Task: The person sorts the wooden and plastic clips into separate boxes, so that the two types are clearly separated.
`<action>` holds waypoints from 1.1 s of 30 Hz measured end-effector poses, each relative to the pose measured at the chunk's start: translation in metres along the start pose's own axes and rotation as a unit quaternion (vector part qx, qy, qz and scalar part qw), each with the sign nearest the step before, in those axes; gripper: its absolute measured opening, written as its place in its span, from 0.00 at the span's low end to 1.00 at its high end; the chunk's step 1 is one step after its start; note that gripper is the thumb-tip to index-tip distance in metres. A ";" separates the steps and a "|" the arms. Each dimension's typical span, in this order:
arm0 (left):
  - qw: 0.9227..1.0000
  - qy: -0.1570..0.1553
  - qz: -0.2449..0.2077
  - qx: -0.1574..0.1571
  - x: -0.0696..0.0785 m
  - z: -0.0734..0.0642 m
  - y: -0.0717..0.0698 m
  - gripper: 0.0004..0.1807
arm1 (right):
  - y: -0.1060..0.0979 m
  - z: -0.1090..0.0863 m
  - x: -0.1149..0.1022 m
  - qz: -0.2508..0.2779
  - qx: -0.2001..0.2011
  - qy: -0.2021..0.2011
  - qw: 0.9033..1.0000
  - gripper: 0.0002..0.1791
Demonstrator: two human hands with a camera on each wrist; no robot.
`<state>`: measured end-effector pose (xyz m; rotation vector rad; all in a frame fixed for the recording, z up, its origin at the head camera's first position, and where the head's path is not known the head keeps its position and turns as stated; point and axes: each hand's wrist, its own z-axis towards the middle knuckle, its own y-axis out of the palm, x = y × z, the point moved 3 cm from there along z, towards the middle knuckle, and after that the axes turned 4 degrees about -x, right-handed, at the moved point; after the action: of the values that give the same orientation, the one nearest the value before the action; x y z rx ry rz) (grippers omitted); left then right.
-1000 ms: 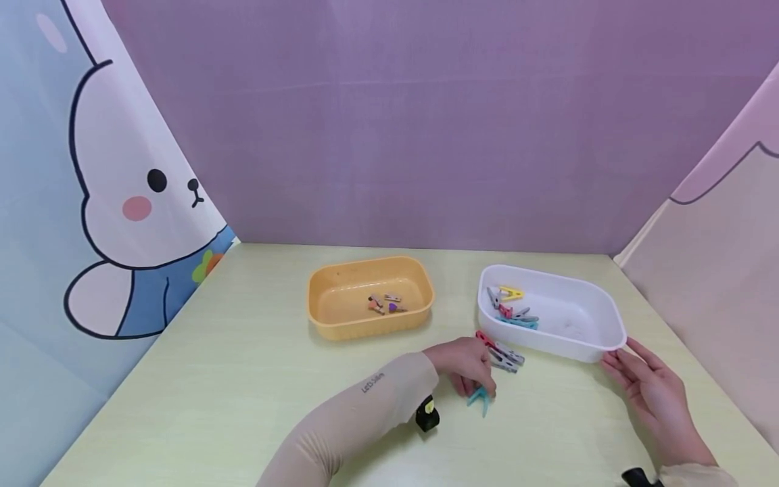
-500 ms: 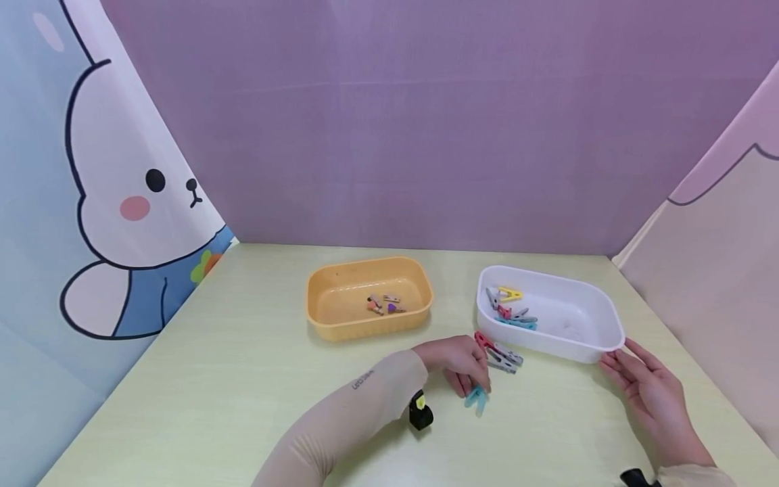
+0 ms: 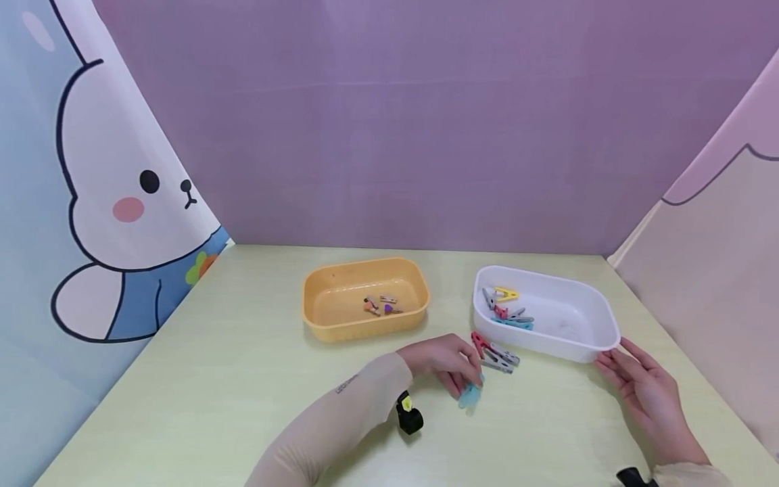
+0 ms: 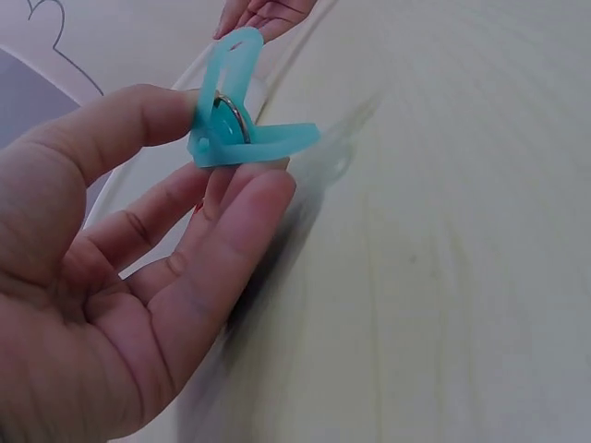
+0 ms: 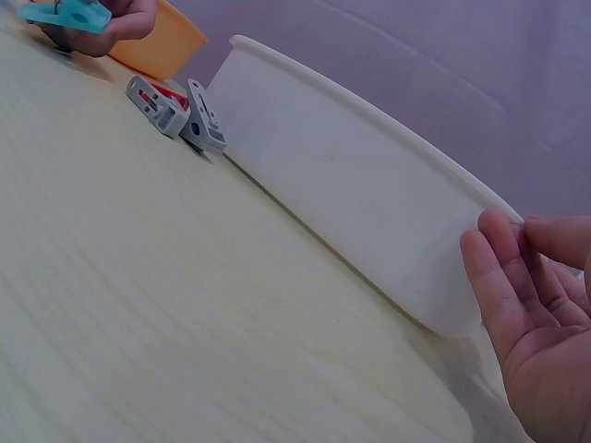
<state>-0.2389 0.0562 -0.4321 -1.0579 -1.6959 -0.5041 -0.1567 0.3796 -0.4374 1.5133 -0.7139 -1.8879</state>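
Observation:
A teal clothespin is pinched between the thumb and fingers of my left hand, just above the table in front of the baskets. In the left wrist view it shows a metal spring ring at its middle. My right hand holds the near right corner of the white basket, fingers against its outer wall and rim. Inside that basket lie a yellow clothespin and several grey, red and teal ones. Between the left hand and the basket, a red clothespin and grey clothespins lie on the table.
An orange basket stands to the left, with several tiny clips inside. A purple cloth wall rises behind the table, and printed panels flank both sides.
My left hand shifts slightly left, and the teal clothespin turns in its fingers. The right hand stays at the white basket's corner. The head view swings slightly to the right.

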 end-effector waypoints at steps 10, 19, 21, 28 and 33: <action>0.995 0.038 -0.074 0.051 0.000 -0.007 -0.010 0.05 | 0.002 0.002 -0.001 -0.004 0.006 0.002 1.000 0.19; 0.984 0.073 -0.138 0.082 0.009 -0.009 -0.021 0.04 | 0.002 0.001 -0.001 -0.013 0.008 -0.002 1.000 0.19; 0.982 0.075 -0.151 0.087 0.011 -0.008 -0.021 0.03 | 0.002 0.000 -0.001 -0.011 0.007 -0.001 1.000 0.19; 0.969 0.096 -0.197 0.111 0.019 -0.008 -0.022 0.02 | 0.001 0.000 -0.001 -0.015 0.015 0.004 1.000 0.19; 0.958 0.114 -0.228 0.133 0.027 -0.005 -0.023 0.04 | 0.001 0.000 -0.001 -0.015 0.017 0.004 1.000 0.19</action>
<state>-0.2575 0.0513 -0.4021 -0.3935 -1.7395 -0.6392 -0.1566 0.3794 -0.4365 1.5601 -0.7282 -1.8987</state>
